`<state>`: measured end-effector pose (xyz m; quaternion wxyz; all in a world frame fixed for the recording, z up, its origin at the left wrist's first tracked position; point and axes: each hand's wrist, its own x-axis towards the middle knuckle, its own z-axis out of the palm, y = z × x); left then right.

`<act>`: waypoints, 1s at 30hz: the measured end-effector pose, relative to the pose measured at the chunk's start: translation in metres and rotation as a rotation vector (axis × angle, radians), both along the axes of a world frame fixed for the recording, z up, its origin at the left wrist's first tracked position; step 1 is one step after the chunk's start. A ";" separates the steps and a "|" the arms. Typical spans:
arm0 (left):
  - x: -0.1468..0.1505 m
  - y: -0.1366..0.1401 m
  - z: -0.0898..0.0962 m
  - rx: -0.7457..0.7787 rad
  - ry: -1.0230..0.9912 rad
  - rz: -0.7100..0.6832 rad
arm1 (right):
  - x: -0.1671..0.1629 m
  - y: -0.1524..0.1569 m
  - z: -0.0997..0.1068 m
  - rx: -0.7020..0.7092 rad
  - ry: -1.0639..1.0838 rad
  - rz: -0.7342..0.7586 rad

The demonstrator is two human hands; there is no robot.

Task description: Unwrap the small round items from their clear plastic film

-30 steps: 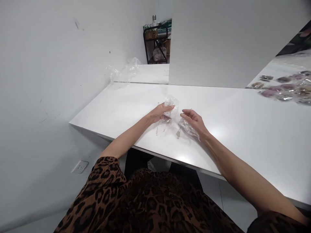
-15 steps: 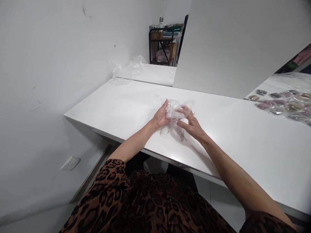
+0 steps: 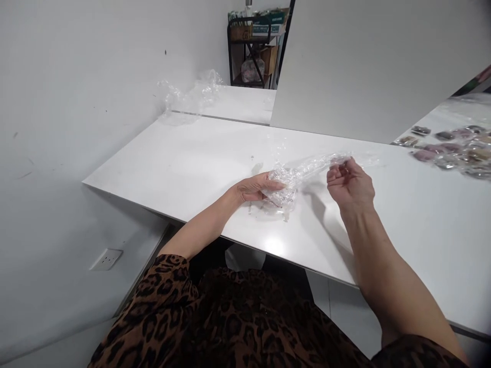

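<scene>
Crumpled clear plastic film [image 3: 293,176] is stretched between my two hands, just over the white tabletop. My left hand [image 3: 263,187] is closed around the bunched end, its thumb lying across the top. Whether anything is inside that bunch is hard to make out through the glare. Out to the right, my right hand [image 3: 351,181] has its fingers curled, pinching the other end of the film, which is drawn into a thin twisted strip. A loose tail of film trails past the right fingertips.
More crumpled clear film [image 3: 187,97] lies at the table's back left, against the wall. Several wrapped items in clear plastic [image 3: 456,148] lie at the right. A grey panel [image 3: 356,66] stands behind the white table [image 3: 153,158]; a black shelf rack [image 3: 249,51] is beyond.
My right hand has moved right and away from the left, pulling the film out into a long strip. My left hand has turned over, thumb now on top of the bunch.
</scene>
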<state>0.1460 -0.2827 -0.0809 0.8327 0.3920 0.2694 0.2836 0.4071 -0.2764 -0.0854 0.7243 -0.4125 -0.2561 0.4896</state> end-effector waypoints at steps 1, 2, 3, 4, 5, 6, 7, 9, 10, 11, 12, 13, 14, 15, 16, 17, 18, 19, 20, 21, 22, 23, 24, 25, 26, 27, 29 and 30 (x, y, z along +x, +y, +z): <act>0.001 0.000 -0.001 0.015 0.005 -0.060 | 0.002 0.000 0.001 0.012 0.030 -0.010; 0.001 0.001 -0.003 0.025 0.008 -0.108 | 0.003 -0.001 0.003 0.029 0.046 0.002; 0.002 0.001 -0.004 0.030 0.010 -0.129 | 0.001 -0.002 0.004 0.041 0.043 0.029; 0.002 0.001 -0.004 0.037 0.008 -0.099 | -0.002 -0.005 0.006 0.041 0.020 0.056; 0.002 0.001 -0.004 0.048 0.009 -0.049 | -0.006 -0.008 0.007 0.030 -0.025 0.074; 0.002 0.000 -0.004 0.063 0.010 0.011 | -0.012 -0.012 0.007 0.012 -0.088 0.080; 0.003 0.000 -0.004 0.082 0.008 0.076 | -0.018 -0.016 0.007 -0.009 -0.158 0.080; 0.003 -0.002 -0.002 0.118 -0.002 0.190 | -0.033 -0.026 0.006 -0.049 -0.287 0.112; 0.004 -0.003 -0.001 0.127 -0.008 0.230 | -0.041 -0.031 0.006 -0.071 -0.338 0.155; 0.004 -0.004 0.000 0.127 -0.013 0.258 | -0.047 -0.035 0.006 -0.095 -0.379 0.216; 0.004 -0.005 0.001 0.122 -0.017 0.279 | -0.053 -0.040 0.006 -0.115 -0.413 0.286; 0.003 -0.005 0.003 0.115 -0.020 0.293 | -0.057 -0.043 0.006 -0.128 -0.438 0.356; 0.003 -0.006 0.003 0.107 -0.022 0.304 | -0.059 -0.045 0.007 -0.133 -0.452 0.413; 0.002 -0.006 0.004 0.098 -0.023 0.315 | -0.060 -0.047 0.007 -0.131 -0.449 0.444; 0.002 -0.006 0.004 0.089 -0.027 0.323 | -0.060 -0.047 0.008 -0.123 -0.427 0.441; 0.002 -0.006 0.004 0.079 -0.036 0.331 | -0.058 -0.046 0.009 -0.111 -0.391 0.406; 0.003 -0.006 0.003 0.070 -0.045 0.333 | -0.056 -0.044 0.009 -0.097 -0.349 0.352; 0.004 -0.006 0.003 0.061 -0.054 0.328 | -0.054 -0.043 0.010 -0.085 -0.308 0.296; 0.005 -0.005 0.002 0.053 -0.064 0.322 | -0.053 -0.041 0.011 -0.077 -0.274 0.251; 0.007 -0.005 0.002 0.040 -0.079 0.322 | -0.051 -0.040 0.011 -0.076 -0.247 0.224; 0.008 -0.005 0.002 0.023 -0.101 0.331 | -0.051 -0.039 0.012 -0.079 -0.227 0.212; 0.010 -0.005 0.002 -0.003 -0.130 0.347 | -0.050 -0.038 0.013 -0.082 -0.212 0.208; 0.011 -0.004 0.002 -0.035 -0.164 0.369 | -0.050 -0.038 0.014 -0.081 -0.201 0.204; 0.012 -0.004 0.003 -0.073 -0.199 0.392 | -0.050 -0.038 0.015 -0.067 -0.198 0.203; 0.012 -0.003 0.003 -0.112 -0.228 0.410 | -0.050 -0.039 0.016 -0.038 -0.206 0.211; 0.011 -0.002 0.004 -0.148 -0.249 0.419 | -0.051 -0.039 0.017 0.004 -0.226 0.229; 0.010 0.000 0.004 -0.204 -0.260 0.423 | -0.052 -0.042 0.019 0.107 -0.275 0.296; 0.009 0.001 0.003 -0.225 -0.252 0.423 | -0.052 -0.044 0.020 0.152 -0.295 0.334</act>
